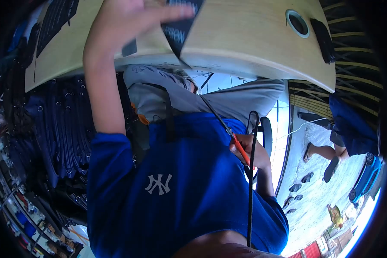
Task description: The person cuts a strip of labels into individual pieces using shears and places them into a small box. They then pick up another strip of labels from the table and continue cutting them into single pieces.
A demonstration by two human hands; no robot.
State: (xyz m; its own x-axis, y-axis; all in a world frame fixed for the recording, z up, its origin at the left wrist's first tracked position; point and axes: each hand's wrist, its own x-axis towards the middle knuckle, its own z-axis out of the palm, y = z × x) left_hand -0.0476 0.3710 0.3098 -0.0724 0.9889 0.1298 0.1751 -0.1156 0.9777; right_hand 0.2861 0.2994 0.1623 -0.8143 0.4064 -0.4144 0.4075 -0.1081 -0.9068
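My left hand [135,21] is stretched forward over the table [241,30], smeared by motion, with its fingers extended across a black strip with pale printed letters [176,36]. The strip's pointed end reaches past the table's near edge. Low on the right, by my lap, my right hand [249,146] is closed around scissors with orange-red handles [241,148]. Their long blades point forward and to the left, over my grey trousers [245,99]. Beside that hand runs a thin black cord [251,180], looped at its far end.
A roll of tape [297,23] and a dark long object [322,41] are on the table's right side. Dark printed sheets [58,21] lie at its left. Many dark straps with metal rings [66,129] hang at left. Another person's leg [322,151] shows at right, near sandals [295,187].
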